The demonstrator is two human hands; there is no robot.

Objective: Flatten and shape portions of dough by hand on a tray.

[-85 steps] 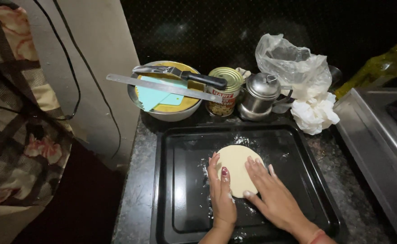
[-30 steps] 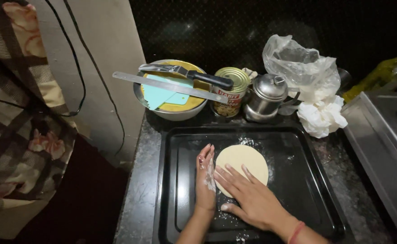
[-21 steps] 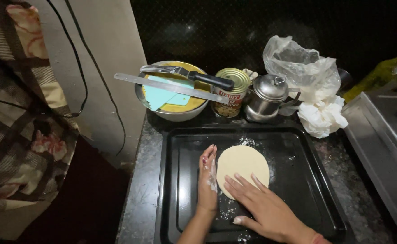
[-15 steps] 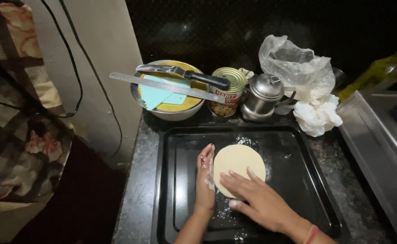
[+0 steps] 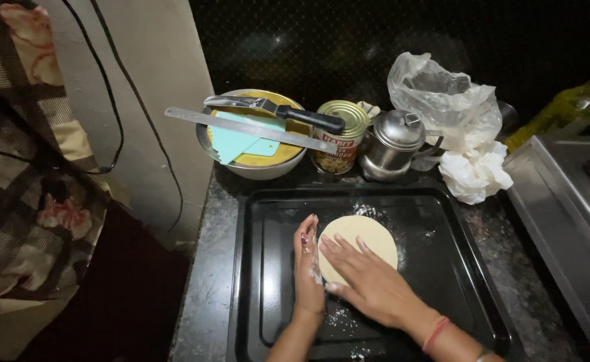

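My right hand [image 5: 368,281] covers the near part of the dough disc [image 5: 362,238]. The black tray [image 5: 268,268] runs off the bottom edge, as do both my forearms. The green bottle [image 5: 570,107] is blurred and cut off at the right edge.

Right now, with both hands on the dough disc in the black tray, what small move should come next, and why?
Probably turn the dough disc a little. The right hand lies flat on its near half, the left hand stands on edge against its left rim, and the far half is uncovered. Flour dusts the black tray around it.
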